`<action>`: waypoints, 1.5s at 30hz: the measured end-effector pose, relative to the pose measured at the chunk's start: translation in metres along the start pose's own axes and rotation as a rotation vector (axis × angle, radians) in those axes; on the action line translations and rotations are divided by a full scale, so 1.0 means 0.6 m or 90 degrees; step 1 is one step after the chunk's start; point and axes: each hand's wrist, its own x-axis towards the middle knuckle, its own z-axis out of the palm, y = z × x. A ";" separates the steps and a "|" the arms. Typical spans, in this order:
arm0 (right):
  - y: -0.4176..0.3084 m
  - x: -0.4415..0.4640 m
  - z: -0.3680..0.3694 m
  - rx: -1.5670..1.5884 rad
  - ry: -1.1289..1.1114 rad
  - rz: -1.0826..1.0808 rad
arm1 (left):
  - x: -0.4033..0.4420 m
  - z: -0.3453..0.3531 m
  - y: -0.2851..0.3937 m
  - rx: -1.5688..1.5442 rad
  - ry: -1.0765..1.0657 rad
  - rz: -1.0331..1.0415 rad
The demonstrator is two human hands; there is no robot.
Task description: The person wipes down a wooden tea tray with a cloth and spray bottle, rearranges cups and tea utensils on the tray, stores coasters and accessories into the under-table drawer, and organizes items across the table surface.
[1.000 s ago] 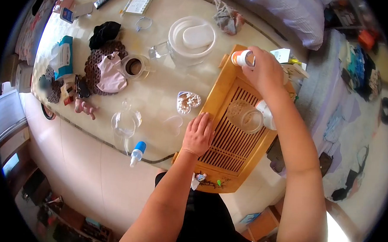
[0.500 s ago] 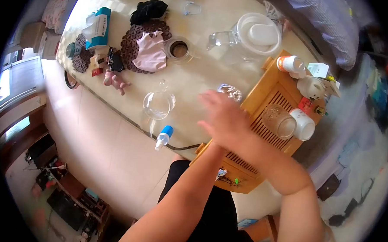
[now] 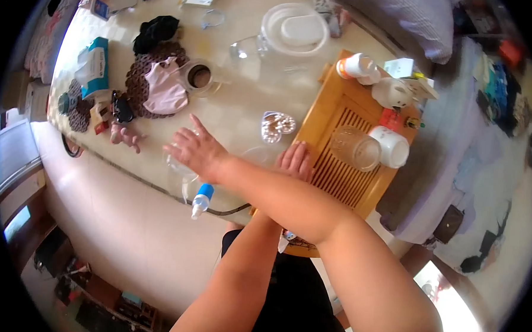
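My right hand (image 3: 198,152) reaches across to the left over my left arm, its fingers spread. Under it is a clear glass vessel (image 3: 186,166), mostly covered; whether the hand touches it I cannot tell. My left hand (image 3: 295,160) lies with its fingers extended at the left edge of the wooden slatted tray (image 3: 346,117), partly hidden by my right forearm. Just left of it shows a faint clear round rim (image 3: 257,155). A heart-shaped dish of pearl-like beads (image 3: 278,126) lies above my left hand. Below my right hand is a small blue-capped bottle (image 3: 202,201).
The tray bears a glass jar (image 3: 356,148), a white cup (image 3: 389,146) and an orange-and-white bottle (image 3: 356,66). Farther back stand a white-lidded clear pitcher (image 3: 294,29) and a glass cup (image 3: 200,77). A tissue pack (image 3: 95,68) sits at the left.
My right hand has moved left from above my left hand to over the glass vessel. That uncovers my left hand and the heart-shaped dish. The whole view has shifted too.
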 end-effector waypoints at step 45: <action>-0.104 -0.683 -0.090 0.826 0.700 0.781 | 0.128 -0.099 0.311 0.227 0.013 -0.058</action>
